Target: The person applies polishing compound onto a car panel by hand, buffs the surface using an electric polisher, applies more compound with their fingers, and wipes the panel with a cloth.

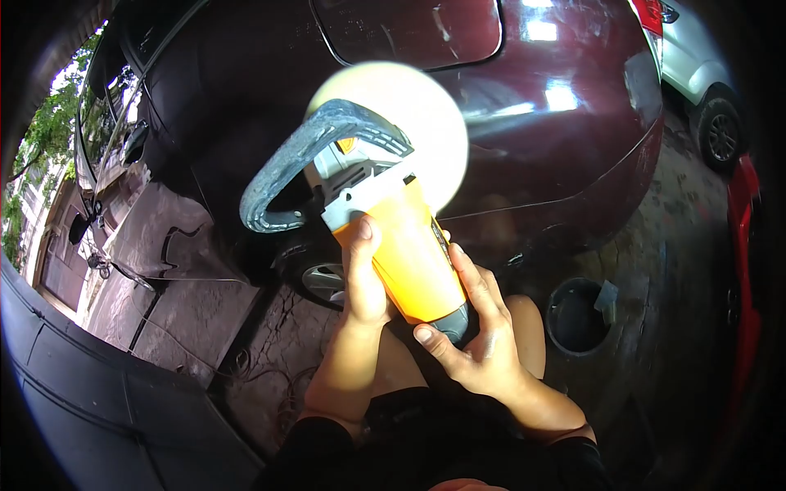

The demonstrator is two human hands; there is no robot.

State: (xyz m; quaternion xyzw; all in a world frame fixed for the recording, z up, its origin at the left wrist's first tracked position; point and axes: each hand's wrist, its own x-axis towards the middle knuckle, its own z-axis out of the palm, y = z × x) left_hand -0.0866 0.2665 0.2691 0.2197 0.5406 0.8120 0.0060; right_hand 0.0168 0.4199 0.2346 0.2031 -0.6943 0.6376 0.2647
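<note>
Both of my hands hold a car polisher (413, 254) with a yellow-orange body and a dark D-shaped handle (286, 159). My left hand (367, 274) wraps the left side of its body, thumb on top near the grey head. Farther back, my right hand (483, 327) grips the dark rear end, its thumb across the tip and its fingers along the right side. At the far end, a round pale polishing pad (434, 123) faces the dark maroon car (540, 172). Whether the pad touches the paint I cannot tell.
A dark bucket (577, 319) with a light piece on its rim stands on the ground at the right. The car's wheel (322, 278) is below the polisher. A cable (184, 348) lies on the cracked floor at left. A silver vehicle (696, 57) and a red panel (743, 262) are at right.
</note>
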